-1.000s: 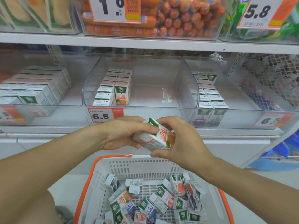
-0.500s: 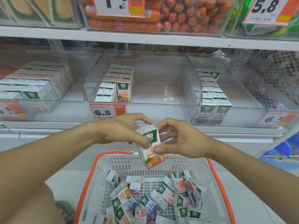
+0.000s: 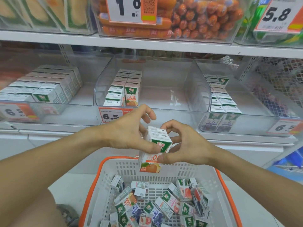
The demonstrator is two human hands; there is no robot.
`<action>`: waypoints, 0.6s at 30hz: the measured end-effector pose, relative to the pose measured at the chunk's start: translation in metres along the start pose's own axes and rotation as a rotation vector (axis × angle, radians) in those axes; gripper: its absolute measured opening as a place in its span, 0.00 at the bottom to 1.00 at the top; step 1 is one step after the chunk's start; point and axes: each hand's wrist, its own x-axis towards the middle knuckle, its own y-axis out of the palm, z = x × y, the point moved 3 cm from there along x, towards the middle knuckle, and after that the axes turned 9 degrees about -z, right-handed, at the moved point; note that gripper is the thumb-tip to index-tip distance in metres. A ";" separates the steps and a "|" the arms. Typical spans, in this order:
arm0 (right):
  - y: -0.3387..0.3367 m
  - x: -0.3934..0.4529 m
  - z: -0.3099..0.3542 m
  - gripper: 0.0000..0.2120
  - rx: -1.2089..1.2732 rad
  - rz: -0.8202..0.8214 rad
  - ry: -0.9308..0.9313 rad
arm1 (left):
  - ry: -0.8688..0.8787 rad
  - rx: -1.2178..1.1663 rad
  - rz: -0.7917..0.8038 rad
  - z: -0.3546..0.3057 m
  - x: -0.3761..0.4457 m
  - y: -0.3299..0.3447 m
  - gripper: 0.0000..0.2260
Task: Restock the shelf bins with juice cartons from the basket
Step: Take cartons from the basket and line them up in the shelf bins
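Observation:
Both hands hold an upright orange-juice carton above the far rim of the white basket with orange trim. My left hand pinches its left side with thumb on the front; my right hand grips its right side. Several loose juice cartons lie jumbled in the basket. Straight ahead is the clear middle shelf bin, holding two rows of orange cartons along its left side.
A left bin holds several white cartons, and a right bin holds grape cartons. Price tags reading 6.5 hang on the shelf edge. Above, a shelf carries sausages. Wire mesh sits at far right.
The carton has been turned from lying tilted between my hands to standing upright, label facing me. The view moved slightly closer to the shelf.

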 end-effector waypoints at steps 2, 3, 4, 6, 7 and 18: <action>-0.001 0.002 0.004 0.28 0.034 -0.053 -0.024 | 0.040 -0.102 -0.083 -0.002 -0.001 -0.008 0.33; -0.002 0.004 0.007 0.28 0.059 -0.085 -0.042 | 0.072 -0.145 -0.121 -0.005 -0.003 -0.013 0.33; -0.003 0.006 0.011 0.28 0.089 -0.114 -0.061 | 0.106 -0.180 -0.150 -0.007 -0.005 -0.017 0.33; -0.005 0.013 0.021 0.29 0.131 -0.166 -0.106 | 0.155 -0.238 -0.184 -0.011 -0.008 -0.026 0.33; -0.005 0.017 0.028 0.29 0.147 -0.189 -0.130 | 0.162 -0.282 -0.208 -0.011 -0.008 -0.033 0.32; -0.020 0.123 0.088 0.31 -0.231 -0.473 -0.240 | -0.010 0.254 -0.667 0.051 -0.002 -0.103 0.43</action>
